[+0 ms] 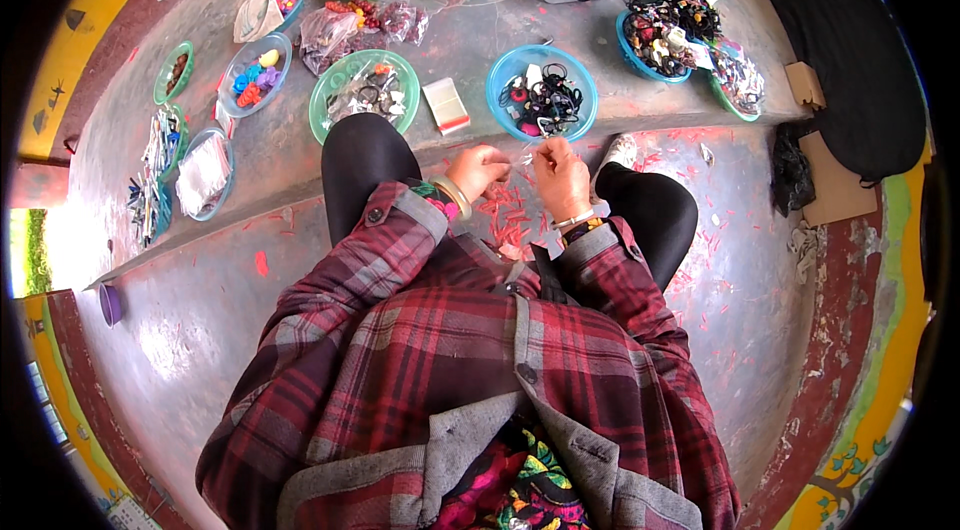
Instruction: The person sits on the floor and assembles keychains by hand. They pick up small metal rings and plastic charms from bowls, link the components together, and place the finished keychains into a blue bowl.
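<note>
Small clear plastic piece (525, 159), mid-frame, apparently mid-handling, not set down. Right hand (562, 178) pinching it; left hand (479, 173) curled, grip unclear. Thin black loops (560, 104) left heaped, upper centre.

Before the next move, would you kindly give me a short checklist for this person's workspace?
1. Right hand gripping the small clear piece: ok, it appears pinched at the fingertips.
2. Left hand gripping the same piece: cannot tell, too small to see.
3. Blue basket upright: ok, black bands inside.
4. White-and-red box outside the baskets: ok, between the green basket and the blue one.
5. Floor free of litter: not ok, red scraps lie scattered.
</note>
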### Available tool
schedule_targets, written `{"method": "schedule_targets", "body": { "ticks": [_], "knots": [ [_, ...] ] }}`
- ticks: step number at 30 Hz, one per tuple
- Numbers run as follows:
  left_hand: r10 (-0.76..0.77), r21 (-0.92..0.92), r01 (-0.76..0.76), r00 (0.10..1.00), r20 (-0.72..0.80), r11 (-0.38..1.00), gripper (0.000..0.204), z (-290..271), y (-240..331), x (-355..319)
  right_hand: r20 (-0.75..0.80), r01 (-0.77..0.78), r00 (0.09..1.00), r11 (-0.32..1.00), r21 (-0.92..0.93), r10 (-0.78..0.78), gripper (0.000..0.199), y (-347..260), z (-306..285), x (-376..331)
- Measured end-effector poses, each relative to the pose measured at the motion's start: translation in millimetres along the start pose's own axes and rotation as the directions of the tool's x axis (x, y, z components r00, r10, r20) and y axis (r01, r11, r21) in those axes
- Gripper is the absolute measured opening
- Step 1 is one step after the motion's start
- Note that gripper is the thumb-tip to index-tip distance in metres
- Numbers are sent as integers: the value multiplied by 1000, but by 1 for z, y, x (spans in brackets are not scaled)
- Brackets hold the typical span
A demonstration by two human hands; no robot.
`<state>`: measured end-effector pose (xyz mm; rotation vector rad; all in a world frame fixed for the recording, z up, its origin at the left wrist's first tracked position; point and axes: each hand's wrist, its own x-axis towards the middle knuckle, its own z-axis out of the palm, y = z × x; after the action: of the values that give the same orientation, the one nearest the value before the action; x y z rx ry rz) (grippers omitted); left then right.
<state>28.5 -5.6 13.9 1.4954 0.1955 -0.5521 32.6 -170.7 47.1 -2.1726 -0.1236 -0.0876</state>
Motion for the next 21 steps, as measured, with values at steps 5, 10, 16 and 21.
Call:
{"method": "schedule_targets", "body": {
  "ticks": [5, 10, 16, 21],
  "knots": [
    [-32, -282, 21, 999, -34, 959, 17, -6, -8, 6, 184, -230, 968, 889, 395, 168, 12, 14, 3, 4],
    [-23, -296, 8, 999, -47, 955, 16, -6, -10, 7, 363, -421, 889, 812, 405, 280, 16, 10, -4, 6],
    [11, -407, -10, 1000, -2, 913, 16, -5, -13, 9, 457, -497, 836, 773, 395, 303, 24, 0, -11, 6],
    [35, -420, -14, 999, 42, 908, 17, -7, -17, 12, 518, -549, 791, 751, 366, 325, 28, 8, -13, 7]
  ]
}}
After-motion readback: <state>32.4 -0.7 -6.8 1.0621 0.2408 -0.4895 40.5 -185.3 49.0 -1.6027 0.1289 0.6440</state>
